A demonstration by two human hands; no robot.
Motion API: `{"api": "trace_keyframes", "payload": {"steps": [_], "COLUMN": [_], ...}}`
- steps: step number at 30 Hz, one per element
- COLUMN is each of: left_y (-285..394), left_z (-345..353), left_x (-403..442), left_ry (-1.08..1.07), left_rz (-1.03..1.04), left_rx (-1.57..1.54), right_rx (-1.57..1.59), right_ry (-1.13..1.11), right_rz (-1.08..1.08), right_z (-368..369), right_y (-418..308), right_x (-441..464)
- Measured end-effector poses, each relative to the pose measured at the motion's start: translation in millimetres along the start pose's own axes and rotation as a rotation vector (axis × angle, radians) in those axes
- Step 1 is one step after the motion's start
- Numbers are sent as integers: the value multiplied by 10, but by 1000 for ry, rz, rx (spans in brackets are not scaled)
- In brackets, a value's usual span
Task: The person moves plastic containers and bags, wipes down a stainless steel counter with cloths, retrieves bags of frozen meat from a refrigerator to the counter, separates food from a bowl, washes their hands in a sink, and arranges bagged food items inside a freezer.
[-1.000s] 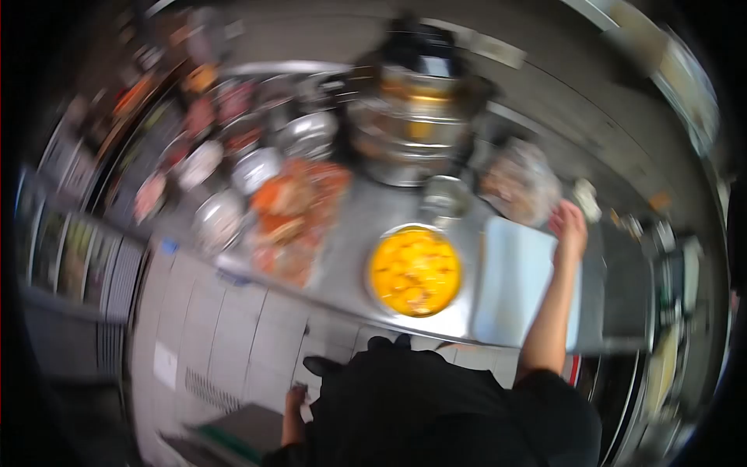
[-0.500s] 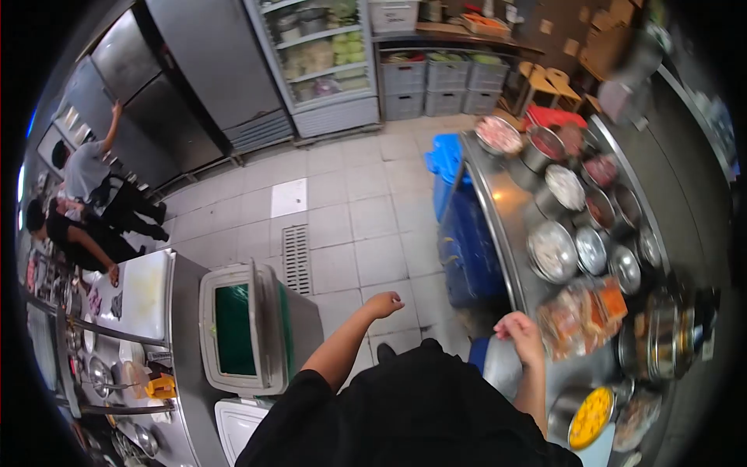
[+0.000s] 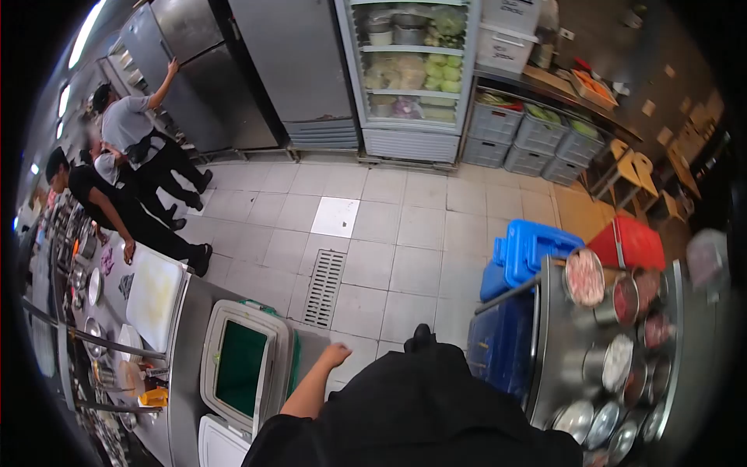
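My left hand [image 3: 335, 356] is low in the middle of the view, over the tiled floor [image 3: 381, 300], to the right of an open bin [image 3: 241, 366] with a green inside. Its fingers are curled, and whether anything is in them is too small to tell. My right hand does not show. To the right stands a steel table [image 3: 556, 327] bearing metal containers, among them one of pink pieces [image 3: 584, 277], one of red meat [image 3: 625, 301] and one of something white [image 3: 618, 363].
Several people in dark trousers stand at the upper left, one person [image 3: 128, 121] reaching to a steel refrigerator [image 3: 194, 78]. A counter with a white cutting board [image 3: 156, 300] runs along the left. Blue bins [image 3: 525, 253] and a red box [image 3: 629, 243] stand by the table.
The view has swung from the steel table toward the floor and refrigerators. My right hand, in view half a second ago, has left the frame. My left hand now appears lower and further left.
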State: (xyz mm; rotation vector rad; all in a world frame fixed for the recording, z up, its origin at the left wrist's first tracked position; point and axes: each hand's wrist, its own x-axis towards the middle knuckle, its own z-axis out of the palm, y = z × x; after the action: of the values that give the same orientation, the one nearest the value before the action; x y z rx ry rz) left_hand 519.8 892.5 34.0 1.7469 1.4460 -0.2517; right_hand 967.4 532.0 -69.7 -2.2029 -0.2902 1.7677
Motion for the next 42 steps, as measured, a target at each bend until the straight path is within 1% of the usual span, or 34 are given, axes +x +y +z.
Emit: {"api": "trace_keyframes", "payload": {"steps": [1, 3, 4, 5, 7, 8, 9, 10, 11, 13, 15, 17, 18, 20, 21, 22, 23, 24, 25, 26, 27, 28, 29, 30, 31, 32, 33, 35, 36, 37, 38, 40, 41, 42], "left_y": [-237, -288, -408, -442, -187, -543, -711, -625, -520, -428, -375, -392, -422, -496, -502, -374, -399, -221, -51, 278, 957, 1435, 2115, 2437, 2938, 3379, 3777, 4336, 4581, 4783, 4970, 5328, 5453, 5563], "left_z": [41, -20, 49, 93, -72, 297, 496, 407, 317, 153, -122, -527, -799, -1469, -1872, -2488, -2894, -3523, -4072, -4749, -5639, -6257, -6924, -7387, -7852, -8260, -8617, -9257, -9527, -9756, -9950, -10369, -10584, -10799], "left_x": [34, -160, -189, -141, -213, 29, 208, 160, 264, 602, 1102, 1697, 2055, 2867, 3347, 3885, 4421, 4732, 5148, 5460, 5411, 5523, 5319, 5573, 5471, 5370, 5288, 5389, 5438, 5510, 5525, 5564, 5690, 5818], "left_ry": [-21, 27, 14, 1, -135, -217, -219, -255, -250, -254, -261, -265, -263, -226, -184, -344, -65, 185, 433, 605, 474, 634, 622, 744, 799, 849, 833, 865, 943, 1021, 1030, 1145, 1148, 1210], "left_rz": [-55, -190, -277, -360, -414, -166, 92, -140, -260, -316, -300, -246, -189, 29, 63, -271, -401, -123, -4, 89, 55, 200, 273, 499, 590, 617, 665, 756, 797, 836, 840, 801, 796, 806], "left_rx": [14, -14, -75, -142, -144, 160, 468, 148, 1, -95, -118, -96, -46, 174, 222, 29, -321, 17, -107, -50, -179, -201, -288, -360, -363, -358, -410, -458, -435, -413, -404, -368, -353, -345], "right_rx": [-80, -180, -176, -160, -108, -59, -112, -178, -121, -64, 21, -60, -62, -79, -93, -75, -61, -160, -259, -328, -345, -345, -325, -297, -271, -242, -218, -167, -139, -58, -58, 111, 113, 114], "right_ry": [-47, -111, -91, -46, 142, 167, 196, 248, 269, 304, 277, 216, 206, 152, 107, 103, 96, 114, 134, 142, 135, 127, 116, 102, 85, 69, 50, 4, -19, -62, -66, 56, 41, 22], "right_rz": [-12, -65, -101, -134, -176, -256, -302, -356, -396, -440, -528, -500, -459, -348, -278, -234, -192, -211, -229, -229, -208, -183, -150, -119, -83, -53, -24, 18, 20, -68, -79, -210, -212, -184], "right_z": [-214, -645, -832, -1027, -1403, -1604, -1769, -1916, -1977, -1994, -1889, -1689, -1580, -1362, -1262, -1184, -1128, -1051, -972, -928, -919, -921, -919, -913, -912, -896, -893, -881, -876, -887, -885, -907, -902, -907], "right_y": [-361, -1154, -1607, -2120, -3236, -3732, -4229, -4671, -5101, -5748, -6337, -6653, -6725, -6785, -6754, -6653, -6644, -6705, -6774, -6800, -6815, -6844, -6854, -6883, -6917, -7005, -7105, -7391, -7588, -7961, -8310, -9060, -9353, -9634], "right_x": [182, 562, 685, 811, 903, 1018, 1151, 1286, 1336, 1322, 1385, 1520, 1631, 1734, 1746, 1836, 1918, 1820, 1705, 1741, 1855, 1983, 2180, 2393, 2664, 2923, 3184, 3750, 4028, 3914, 3834, 3766, 3891, 4033]}}
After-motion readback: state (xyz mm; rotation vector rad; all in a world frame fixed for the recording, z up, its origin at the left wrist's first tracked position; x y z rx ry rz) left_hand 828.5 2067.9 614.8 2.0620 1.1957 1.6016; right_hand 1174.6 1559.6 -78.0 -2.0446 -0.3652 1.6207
